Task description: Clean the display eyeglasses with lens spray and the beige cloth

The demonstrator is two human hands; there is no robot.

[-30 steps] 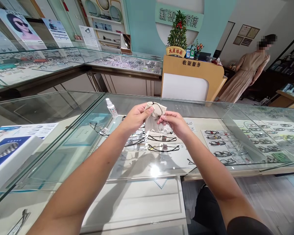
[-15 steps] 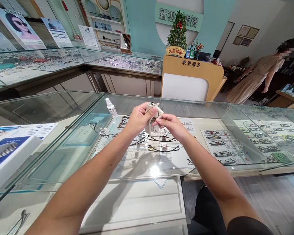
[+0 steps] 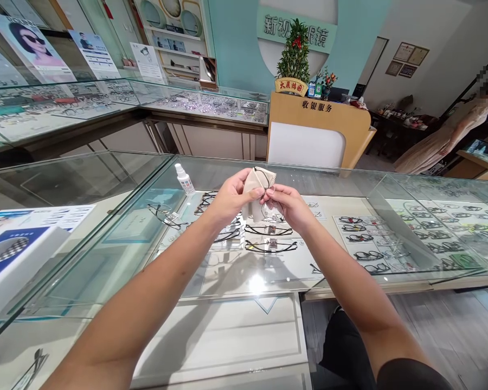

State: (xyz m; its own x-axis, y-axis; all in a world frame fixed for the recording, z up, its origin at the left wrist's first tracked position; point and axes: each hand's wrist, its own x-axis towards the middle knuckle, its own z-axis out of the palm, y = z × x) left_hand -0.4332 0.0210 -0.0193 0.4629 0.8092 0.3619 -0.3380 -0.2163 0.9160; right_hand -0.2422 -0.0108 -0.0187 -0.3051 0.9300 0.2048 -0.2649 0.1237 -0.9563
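Above the glass counter my left hand [image 3: 236,194] is closed on a beige cleaning cloth [image 3: 252,208], its thumb lying across the front. Part of a thin dark-rimmed pair of glasses [image 3: 279,210] rests against the cloth; one rim shows at the cloth's top, the other hangs lower, beside my right hand. My right hand [image 3: 287,201] pinches the glasses near their middle, fingertips touching those of the left. Exactly which part of the frame it grips is hidden. To the left, a white spray bottle [image 3: 184,180] stands on the counter.
Under the glass top [image 3: 228,281] lie rows of glasses [image 3: 271,246], with more at the right [image 3: 361,238]. A blue and white box [image 3: 16,254] sits at the left. Beyond are a wooden cashier desk [image 3: 321,105] and a person in a long dress [image 3: 443,132] at far right.
The cloth has opened out, showing more of itself and the rim at its top. My right hand has shifted slightly toward the left. The person behind has moved right.
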